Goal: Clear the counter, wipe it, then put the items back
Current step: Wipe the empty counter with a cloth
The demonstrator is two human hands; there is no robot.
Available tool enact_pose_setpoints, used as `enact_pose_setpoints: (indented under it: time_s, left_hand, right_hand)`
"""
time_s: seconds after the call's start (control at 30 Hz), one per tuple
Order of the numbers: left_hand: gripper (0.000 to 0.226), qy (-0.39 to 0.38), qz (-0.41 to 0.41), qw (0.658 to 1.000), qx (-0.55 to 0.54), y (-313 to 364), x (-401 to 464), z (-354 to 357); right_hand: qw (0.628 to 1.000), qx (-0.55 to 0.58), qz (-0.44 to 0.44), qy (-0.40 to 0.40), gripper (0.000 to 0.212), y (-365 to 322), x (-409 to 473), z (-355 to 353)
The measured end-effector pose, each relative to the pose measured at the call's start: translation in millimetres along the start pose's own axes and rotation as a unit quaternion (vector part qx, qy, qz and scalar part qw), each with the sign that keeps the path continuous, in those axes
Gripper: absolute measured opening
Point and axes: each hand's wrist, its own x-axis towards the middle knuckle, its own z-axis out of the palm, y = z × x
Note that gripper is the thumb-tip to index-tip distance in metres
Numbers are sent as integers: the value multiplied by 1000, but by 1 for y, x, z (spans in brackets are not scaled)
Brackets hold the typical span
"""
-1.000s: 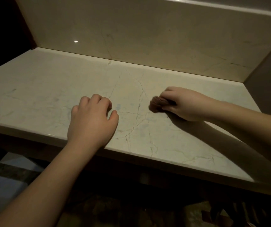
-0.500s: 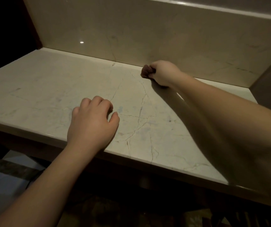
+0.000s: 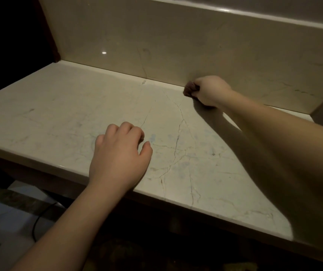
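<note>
Pale veined marble counter point(image 3: 63, 114), backsplash point(image 3: 176, 45) along its rear edge. Left hand point(image 3: 117, 159) near the front edge, palm down, fingers loosely curled, holding nothing. Right hand point(image 3: 208, 90) at the rear edge, clenched around a small brown cloth point(image 3: 189, 89) pressed against counter and backsplash.

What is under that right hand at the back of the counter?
A small brown cloth pokes out from the right hand, pressed on the counter by the back wall. The rest is hidden by the fingers.
</note>
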Motion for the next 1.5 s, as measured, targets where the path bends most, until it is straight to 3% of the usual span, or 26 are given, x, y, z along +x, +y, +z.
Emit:
enact_pose_setpoints:
  time_s: [0.2,0.57,0.97,1.13,1.33,1.5]
  left_hand:
    - [23,-5,-2,1000,0,0,-1,-1]
    - [23,7,-1,1000,-15,-3,-1,0]
    - [22,10,-5,1000,-11,-1,-2,0]
    - [22,10,-7,1000,-8,-2,-1,1]
    - [21,6,-2,1000,-13,-2,0,1]
    - [21,3,-1,1000,-16,-2,-2,-1]
  right_hand:
    - [1000,-26,-7,7,25,-51,18,-1]
    - [997,-76,-23,4,20,36,-19,-3]
    - [1000,-7,-30,-3,29,-86,48,12]
    - [999,-11,-41,3,31,-47,26,5]
    - [999,-53,6,-2,25,22,-16,-4]
    - [997,-69,30,28,24,1,-3,2]
